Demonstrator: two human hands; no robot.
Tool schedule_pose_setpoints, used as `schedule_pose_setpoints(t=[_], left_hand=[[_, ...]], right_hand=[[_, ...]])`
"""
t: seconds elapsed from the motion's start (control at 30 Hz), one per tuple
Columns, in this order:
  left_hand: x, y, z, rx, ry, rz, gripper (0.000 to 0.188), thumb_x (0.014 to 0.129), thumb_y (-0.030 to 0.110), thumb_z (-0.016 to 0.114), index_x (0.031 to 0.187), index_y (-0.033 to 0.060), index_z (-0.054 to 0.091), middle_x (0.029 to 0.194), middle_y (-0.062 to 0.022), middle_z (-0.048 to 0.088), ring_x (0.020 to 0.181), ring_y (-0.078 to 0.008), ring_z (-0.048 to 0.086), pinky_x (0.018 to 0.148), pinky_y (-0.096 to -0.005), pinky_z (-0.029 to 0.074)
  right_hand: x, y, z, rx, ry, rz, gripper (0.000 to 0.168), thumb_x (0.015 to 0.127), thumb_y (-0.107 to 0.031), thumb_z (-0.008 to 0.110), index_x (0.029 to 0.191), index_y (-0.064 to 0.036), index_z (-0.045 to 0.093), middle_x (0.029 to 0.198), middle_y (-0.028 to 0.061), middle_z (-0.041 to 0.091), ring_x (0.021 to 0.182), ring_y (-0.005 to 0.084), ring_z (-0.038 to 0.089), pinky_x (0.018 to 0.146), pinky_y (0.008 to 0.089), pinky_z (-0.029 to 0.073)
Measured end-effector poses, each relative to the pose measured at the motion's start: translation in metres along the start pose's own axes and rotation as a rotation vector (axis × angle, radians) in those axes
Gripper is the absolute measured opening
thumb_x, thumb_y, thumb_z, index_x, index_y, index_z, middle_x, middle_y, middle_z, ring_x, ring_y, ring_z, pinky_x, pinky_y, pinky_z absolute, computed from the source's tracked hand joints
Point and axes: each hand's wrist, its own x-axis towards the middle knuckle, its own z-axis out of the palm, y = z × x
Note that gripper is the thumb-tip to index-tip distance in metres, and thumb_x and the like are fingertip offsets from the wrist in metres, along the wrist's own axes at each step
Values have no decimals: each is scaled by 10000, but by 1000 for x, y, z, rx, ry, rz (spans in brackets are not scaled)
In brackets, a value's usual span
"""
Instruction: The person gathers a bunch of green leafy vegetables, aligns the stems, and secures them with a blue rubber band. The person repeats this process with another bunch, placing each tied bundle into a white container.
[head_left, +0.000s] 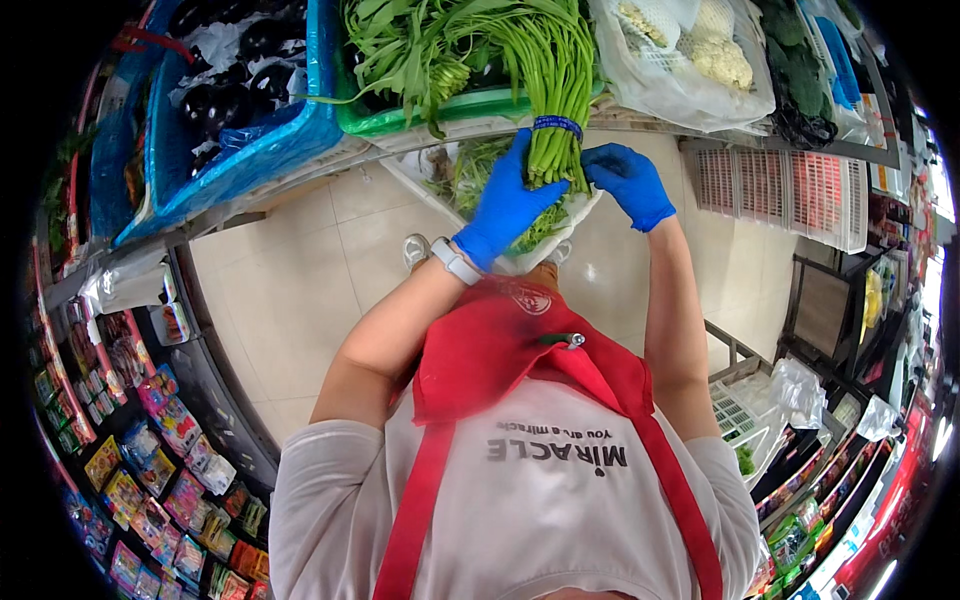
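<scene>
My left hand (502, 202), in a blue glove, grips the cut stem ends of a bunch of long-stemmed leafy greens (551, 67). A blue printed band (557, 125) ties the stems just above my fingers. My right hand (626, 176), gloved too, is at the right side of the stem ends with its fingers curled; whether they pinch a stem cannot be told. The leaves of the bunch lie over a green-lined crate (450, 111). Below my hands, in front of my legs, stands a white container (517, 262) of feathery greens.
A blue-lined crate (319, 112) of dark eggplants stands at the upper left. Cauliflower (720, 64) in a white plastic bag lies at the upper right, beside dark leafy greens (799, 75). White plastic baskets (780, 191) are under the rack's metal edge. Shelves of packets line both sides.
</scene>
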Motion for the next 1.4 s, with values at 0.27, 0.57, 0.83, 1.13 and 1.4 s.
schedule_pose_setpoints(t=[0.27,0.57,0.83,1.13,1.4], left_hand=[[1,-1,2,24,24,44,755,728,198,733,1314,-43,322,1181,-182,515,1070,-227,522,891,-317,426],[6,-13,2,22,-10,33,765,758,155,716,1348,-46,272,1229,-148,484,1094,-176,498,901,-288,427],[6,-36,5,40,11,58,753,763,118,706,1354,-36,265,1241,-131,476,1096,-172,497,902,-281,428],[4,-30,0,-194,-12,-62,766,746,68,712,1351,-37,255,1273,-157,443,1098,-190,502,869,-280,468],[3,-17,-6,-253,-26,-153,771,753,48,702,1364,-27,238,1301,-146,412,1135,-192,475,921,-286,432]], right_hand=[[-1,-23,6,-143,-29,61,261,763,-187,669,953,-12,639,870,117,659,765,179,622,711,300,489],[-24,-15,17,-239,61,10,211,772,-114,658,950,-2,645,844,86,658,730,128,617,691,262,497],[-69,7,6,399,37,223,176,805,-111,618,935,8,631,850,98,663,736,153,626,671,283,498],[-65,62,15,1411,-134,169,372,913,-238,484,1221,-29,484,1091,108,613,772,124,598,649,251,465],[-14,114,76,840,290,518,385,836,-210,613,1162,-31,512,1046,84,628,816,187,610,692,290,461]])
